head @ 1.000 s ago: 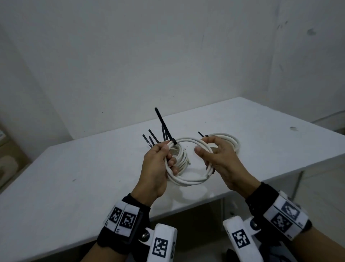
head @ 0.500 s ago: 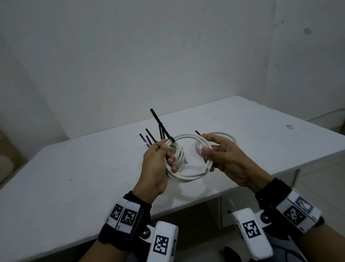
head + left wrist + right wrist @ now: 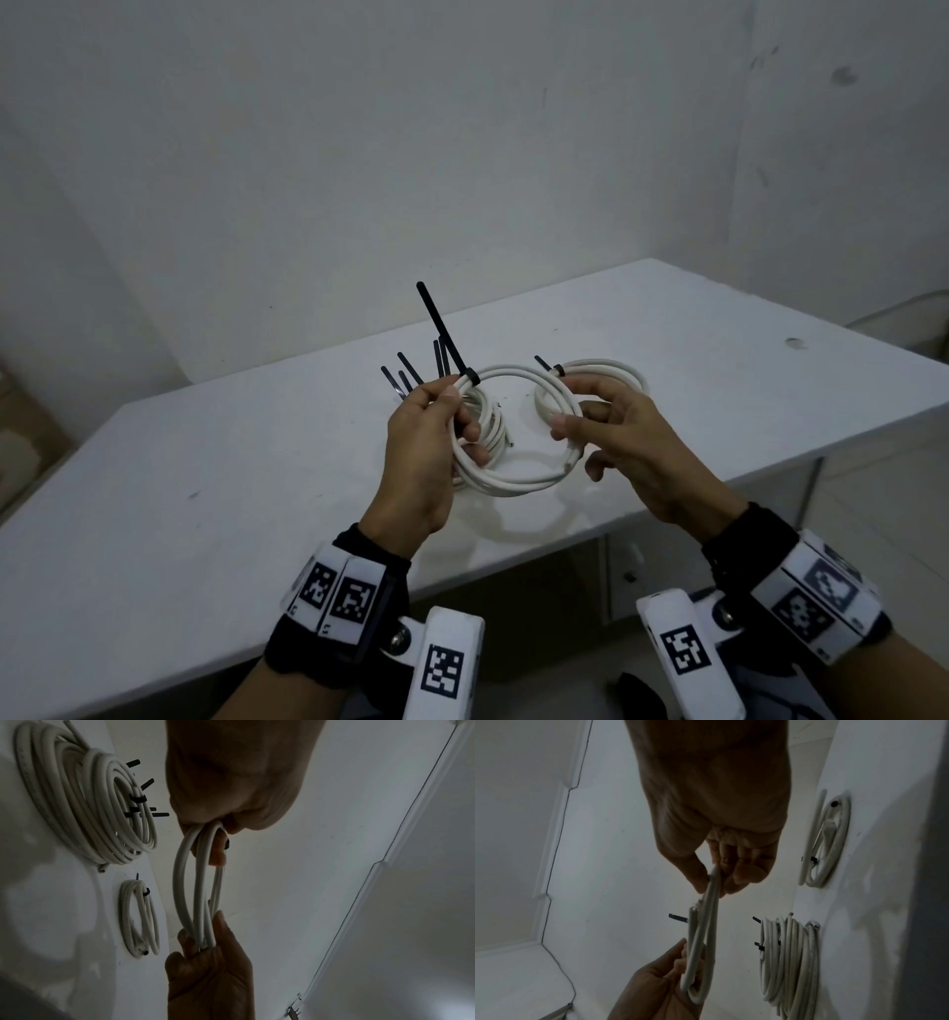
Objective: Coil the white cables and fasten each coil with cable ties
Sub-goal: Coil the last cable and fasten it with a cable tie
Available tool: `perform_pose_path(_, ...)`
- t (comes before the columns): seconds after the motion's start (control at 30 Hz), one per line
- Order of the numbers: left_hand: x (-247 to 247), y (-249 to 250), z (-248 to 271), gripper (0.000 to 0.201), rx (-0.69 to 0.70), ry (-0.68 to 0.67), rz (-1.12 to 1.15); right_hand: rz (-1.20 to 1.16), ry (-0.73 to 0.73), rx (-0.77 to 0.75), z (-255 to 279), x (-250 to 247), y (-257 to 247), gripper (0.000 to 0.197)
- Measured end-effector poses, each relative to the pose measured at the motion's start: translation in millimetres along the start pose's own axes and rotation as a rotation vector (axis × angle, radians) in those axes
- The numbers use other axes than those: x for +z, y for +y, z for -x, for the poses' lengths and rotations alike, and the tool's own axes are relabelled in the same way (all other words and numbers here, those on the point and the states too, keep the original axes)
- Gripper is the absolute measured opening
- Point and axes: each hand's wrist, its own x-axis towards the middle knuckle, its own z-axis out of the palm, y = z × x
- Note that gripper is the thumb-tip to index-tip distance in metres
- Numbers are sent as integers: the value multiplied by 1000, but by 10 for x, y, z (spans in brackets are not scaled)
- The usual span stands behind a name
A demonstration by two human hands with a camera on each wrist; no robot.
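**Two hands, one coil held above the tabletop**

Two hands share a small coil (image 3: 506,437) of white cable in the head view. The left hand (image 3: 421,452) grips its left side, fingers curled round the strands just below a black cable tie (image 3: 445,334) whose tail stands up and away. The right hand (image 3: 611,437) pinches the coil's right side between thumb and fingers. The coil spans the gap between them, its ring roughly facing the person. Beyond the right hand a tied coil (image 3: 595,383) lies on the tabletop (image 3: 205,488).

From the left wrist, the held loops run lengthwise from the left fingers (image 3: 218,854) down to the right hand's pinch. A big tied bundle (image 3: 85,801) lies off to the side.

From the right wrist, a cut cable end (image 3: 693,909) shows between the hands, nearer the right one. Judging by that, the right hand is better placed to tuck it in.
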Motion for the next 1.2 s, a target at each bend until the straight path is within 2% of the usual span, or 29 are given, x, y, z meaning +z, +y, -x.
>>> perform_pose_path(0.13,-7,-62,20,17,-27,-47,-101,61,31,-20,28,-42,-7,31)
perform_pose_path(0.27,-31,-128,9,27,51,-79,-266,224,126,-95,23,-110,-23,28)
perform_pose_path(0.37,7,-142,-25,28,64,-120,-360,255,182,-112,-15,-202,-69,23)
perform_pose_path(0.47,102,-189,-136,29,100,-88,-444,294,224,-93,-142,-358,-126,18)
perform_pose_path(0.63,358,-262,-421,19,80,-50,-494,502,200,-6,-462,-621,-198,20)
perform_pose_path(0.8,636,-373,-842,31,48,-9,-587,712,185,93,-902,-812,-233,23)
perform_pose_path(0.9,765,-434,-1055,15,49,6,-665,798,176,150,-1108,-870,-237,22)
perform_pose_path(1.03,846,-594,-1252,30,43,-4,-809,921,137,247,-1266,-916,-141,21)
perform_pose_path(1.13,851,-713,-1323,16,23,-27,-922,1017,86,298,-1301,-917,-32,19)
perform_pose_path(1.2,837,-770,-1359,14,39,-31,-954,1031,73,311,-1315,-928,17,19)
